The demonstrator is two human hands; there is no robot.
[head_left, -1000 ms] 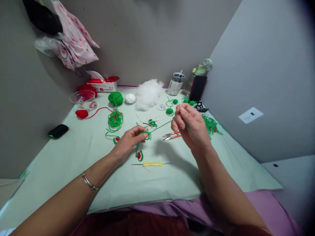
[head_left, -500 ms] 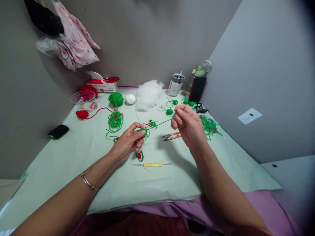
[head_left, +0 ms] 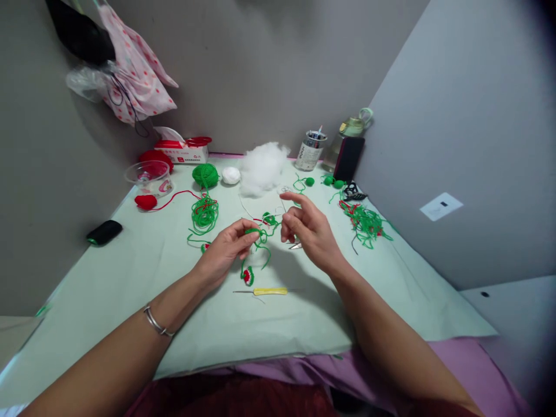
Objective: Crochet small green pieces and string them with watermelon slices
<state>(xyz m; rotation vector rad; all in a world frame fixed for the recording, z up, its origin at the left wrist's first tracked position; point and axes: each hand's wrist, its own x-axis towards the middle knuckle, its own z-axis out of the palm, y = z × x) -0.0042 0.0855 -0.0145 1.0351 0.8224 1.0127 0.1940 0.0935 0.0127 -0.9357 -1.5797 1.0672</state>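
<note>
My left hand (head_left: 230,246) pinches a small green crocheted piece (head_left: 253,233) between thumb and fingertips, with a loose yarn tail dangling below it. Close by on the right, my right hand (head_left: 308,231) has its index finger raised and its other fingers curled against the thumb. A slack green yarn strand (head_left: 273,230) runs from the piece to these curled fingers. Thread snips (head_left: 295,246) lie mostly hidden behind the right hand. Below the left hand is a small red, white and green crocheted piece (head_left: 248,276). A yellow-handled crochet hook (head_left: 270,291) rests nearer me.
Green yarn (head_left: 205,213) lies in loops before a green ball (head_left: 205,175). White stuffing (head_left: 263,168) sits at the back, beside a pen jar (head_left: 311,152) and a bottle (head_left: 351,127). A tangle of green yarn (head_left: 369,225) is at right, a black case (head_left: 104,232) at left.
My right hand has moved left and slightly down, toward my left hand, and its index finger has lifted. The taut green strand has gone slack. My left hand stays nearly in place.
</note>
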